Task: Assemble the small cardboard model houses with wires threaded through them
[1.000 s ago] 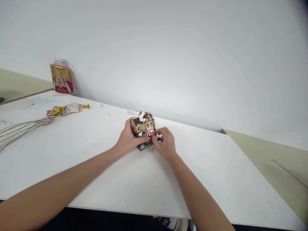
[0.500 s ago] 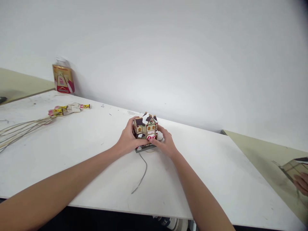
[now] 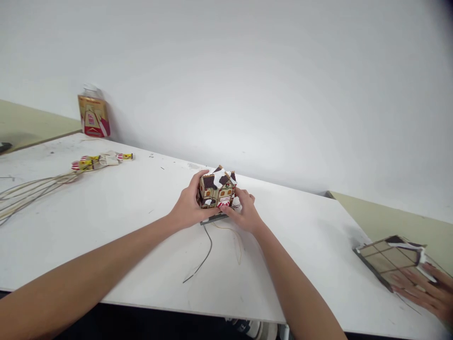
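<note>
Between my hands, near the middle of the white table, is a miniature house [image 3: 221,191] with a snowy dark roof, lit-looking orange windows and a red-and-white awning. My left hand [image 3: 191,203] wraps its left side, thumb along the lower front. My right hand [image 3: 244,211] grips the right side, thumb by the awning. The house tilts slightly above its dark base [image 3: 212,219]; whether the two are joined I cannot tell. A dark wire [image 3: 209,250] and a thin yellowish wire [image 3: 239,243] trail from beneath toward the front.
Small red, white and yellow pieces [image 3: 87,163] with long wires lie at the left. A bottle with a gold-red label [image 3: 94,115] stands by the wall. At the right, another person's hand [image 3: 428,288] holds a larger model house [image 3: 389,259] over the white table [image 3: 318,283].
The small house has tipped and shifted slightly right in my hands, and the yellowish wire shows more. Another person's hand has brought the larger model house in from the right.
</note>
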The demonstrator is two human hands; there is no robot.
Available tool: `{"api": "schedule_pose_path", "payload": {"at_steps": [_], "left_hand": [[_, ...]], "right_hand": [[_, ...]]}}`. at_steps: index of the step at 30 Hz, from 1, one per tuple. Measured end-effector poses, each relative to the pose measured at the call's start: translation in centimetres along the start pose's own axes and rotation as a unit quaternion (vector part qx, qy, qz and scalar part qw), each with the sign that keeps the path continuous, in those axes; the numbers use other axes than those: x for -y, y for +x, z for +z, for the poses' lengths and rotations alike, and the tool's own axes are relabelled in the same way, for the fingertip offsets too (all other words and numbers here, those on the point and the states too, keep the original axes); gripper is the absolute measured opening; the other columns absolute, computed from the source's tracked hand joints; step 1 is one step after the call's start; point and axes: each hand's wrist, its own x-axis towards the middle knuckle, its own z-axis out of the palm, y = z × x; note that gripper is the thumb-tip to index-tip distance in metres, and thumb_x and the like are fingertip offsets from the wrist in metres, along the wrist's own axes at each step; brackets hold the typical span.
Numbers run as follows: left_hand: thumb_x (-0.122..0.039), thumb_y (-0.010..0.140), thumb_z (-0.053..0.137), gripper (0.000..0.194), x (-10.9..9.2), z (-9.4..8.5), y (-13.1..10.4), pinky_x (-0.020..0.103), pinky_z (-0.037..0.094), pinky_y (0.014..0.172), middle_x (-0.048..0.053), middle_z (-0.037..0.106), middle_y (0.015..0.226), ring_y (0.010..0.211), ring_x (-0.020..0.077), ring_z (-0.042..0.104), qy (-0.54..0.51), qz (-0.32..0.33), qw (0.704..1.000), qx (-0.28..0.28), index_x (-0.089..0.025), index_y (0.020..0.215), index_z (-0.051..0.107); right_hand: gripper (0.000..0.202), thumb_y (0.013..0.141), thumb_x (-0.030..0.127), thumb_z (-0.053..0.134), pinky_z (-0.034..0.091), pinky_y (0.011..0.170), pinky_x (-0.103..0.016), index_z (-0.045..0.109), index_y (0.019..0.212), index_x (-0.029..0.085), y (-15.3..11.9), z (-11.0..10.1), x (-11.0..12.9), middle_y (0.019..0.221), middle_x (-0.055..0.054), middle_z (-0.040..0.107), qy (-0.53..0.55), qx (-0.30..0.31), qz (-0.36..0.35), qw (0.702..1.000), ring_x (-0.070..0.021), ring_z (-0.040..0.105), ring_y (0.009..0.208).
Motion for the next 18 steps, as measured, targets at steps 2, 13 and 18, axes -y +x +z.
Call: {"api": "schedule_pose_path", "payload": {"at_steps": [2,13,18], "left_hand": [[-0.033,0.059,0.078,0.094,0.0,0.0,0.0,0.038,0.053,0.082,0.008,0.061,0.111,0.092,0.0241,0.065,0.004,0.002,1.000,0.002,-0.025,0.138,0.028],[-0.028,0.047,0.087,0.122,0.3,-0.1,0.6,0.043,0.055,0.083,0.011,0.061,0.114,0.098,0.0294,0.066,-0.090,-0.038,0.995,-0.036,-0.026,0.146,0.015],[-0.025,0.041,0.090,0.127,-1.5,-1.9,1.9,0.045,0.056,0.085,0.012,0.063,0.114,0.097,0.0288,0.067,-0.149,-0.063,0.973,-0.162,-0.022,0.144,0.016]], "right_hand": [[0.056,0.080,0.053,0.058,0.032,0.098,-0.047,0.048,0.126,0.024,-0.1,0.0,-0.1,0.112,-0.007,0.064,-0.008,-0.004,0.001,1.000,-0.0252,0.053,0.107],[0.061,0.085,0.058,0.049,0.032,0.099,-0.050,0.037,0.138,0.031,0.1,-0.3,1.1,0.130,-0.007,0.056,-0.019,0.020,0.007,1.000,-0.0281,0.047,0.120],[0.088,0.079,0.064,0.055,0.025,0.103,-0.057,0.014,0.149,0.030,0.1,-0.2,0.8,0.145,-0.013,0.041,-0.054,-0.016,0.010,0.998,-0.0335,0.035,0.133]]}}
